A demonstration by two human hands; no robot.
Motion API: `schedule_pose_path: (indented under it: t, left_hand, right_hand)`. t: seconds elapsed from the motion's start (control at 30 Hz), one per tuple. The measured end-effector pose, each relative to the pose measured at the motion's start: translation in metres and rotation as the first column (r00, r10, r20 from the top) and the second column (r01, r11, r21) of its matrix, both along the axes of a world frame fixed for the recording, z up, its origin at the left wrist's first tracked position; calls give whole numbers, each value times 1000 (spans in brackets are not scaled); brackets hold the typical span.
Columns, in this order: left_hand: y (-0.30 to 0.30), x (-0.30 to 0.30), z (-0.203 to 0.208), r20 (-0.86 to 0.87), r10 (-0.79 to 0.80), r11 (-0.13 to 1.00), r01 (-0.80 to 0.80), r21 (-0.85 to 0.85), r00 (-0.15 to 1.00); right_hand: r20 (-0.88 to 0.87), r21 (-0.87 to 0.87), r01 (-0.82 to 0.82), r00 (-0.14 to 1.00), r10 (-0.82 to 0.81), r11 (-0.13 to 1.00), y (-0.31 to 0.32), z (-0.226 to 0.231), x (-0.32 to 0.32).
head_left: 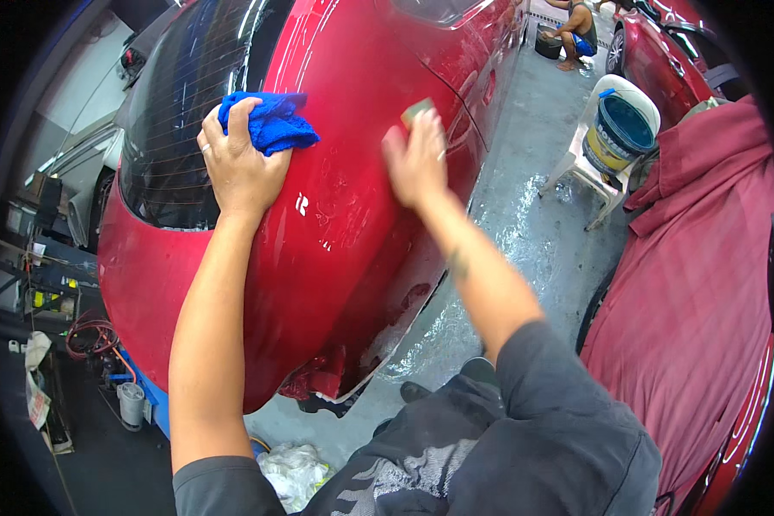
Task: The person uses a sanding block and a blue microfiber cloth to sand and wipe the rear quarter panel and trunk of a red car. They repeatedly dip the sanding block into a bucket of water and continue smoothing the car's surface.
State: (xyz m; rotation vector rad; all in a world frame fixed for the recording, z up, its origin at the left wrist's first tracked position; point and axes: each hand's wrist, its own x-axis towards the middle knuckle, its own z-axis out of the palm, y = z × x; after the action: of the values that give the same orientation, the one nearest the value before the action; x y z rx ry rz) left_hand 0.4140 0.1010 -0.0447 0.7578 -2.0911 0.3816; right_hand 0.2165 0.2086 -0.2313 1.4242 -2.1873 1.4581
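Note:
A red car (310,284) lies before me, its dark rear window (176,129) to the left. My left hand (236,168) is closed on a bunched blue cloth (275,120), beside the window's right edge over the red paint. Further right, my right hand (417,159) presses a small tan-green pad (416,111) to the rear side panel, fingers laid over it. That hand is slightly blurred, and most of the pad is hidden under it. Whitish smears and wet-looking streaks mark the paint between and below my hands.
A white plastic chair (576,163) holds a blue-and-yellow bucket (617,129) on the right. Near it, a maroon cloth (688,301) covers another vehicle. A person (579,30) crouches by a tire at the far end. Crumpled plastic (294,469) lies on the floor by my feet.

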Motion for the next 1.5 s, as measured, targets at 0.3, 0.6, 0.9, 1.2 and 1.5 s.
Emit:
schedule_pose_path:
  t: [0.3,0.6,0.9,1.2,1.5]
  left_hand:
    - [0,10,-3,35,13,1000,-13,-7,999]
    - [-3,-18,1,48,-19,1000,18,14,999]
    - [-6,-15,6,51,-4,1000,3,15,999]
    - [0,-3,1,39,23,1000,-23,14,999]
    - [-10,-3,-3,30,-20,1000,20,-11,999]
  right_hand:
    - [88,-3,-302,950,301,953,107,-38,135]
    - [201,-16,70,977,-65,997,-38,-33,-106]
    - [-46,-110,-44,998,39,993,-40,-10,-105]
    - [-48,93,-462,883,467,882,81,-6,73]
    - [-128,-26,-74,989,70,997,-15,28,9]
